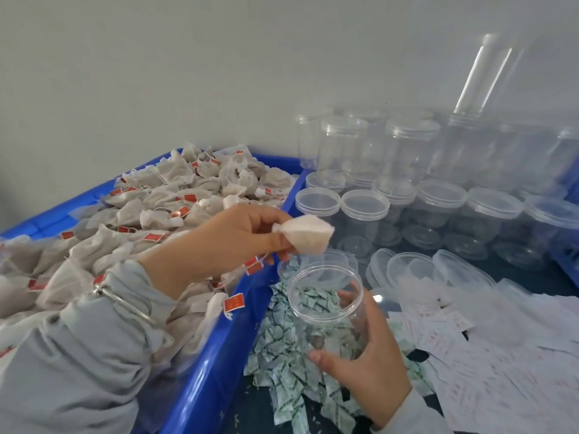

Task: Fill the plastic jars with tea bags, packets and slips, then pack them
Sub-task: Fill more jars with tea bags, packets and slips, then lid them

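— What do your hands have?
— Your left hand (247, 233) pinches a tea bag (308, 234) just above the open jar (326, 305). Your right hand (363, 355) wraps around that jar, tipped toward you.
— Where is the rest?
— More tea bags fill the blue bin (219, 349). Green packets (282, 355) and white slips (501, 355) lie on the surface.
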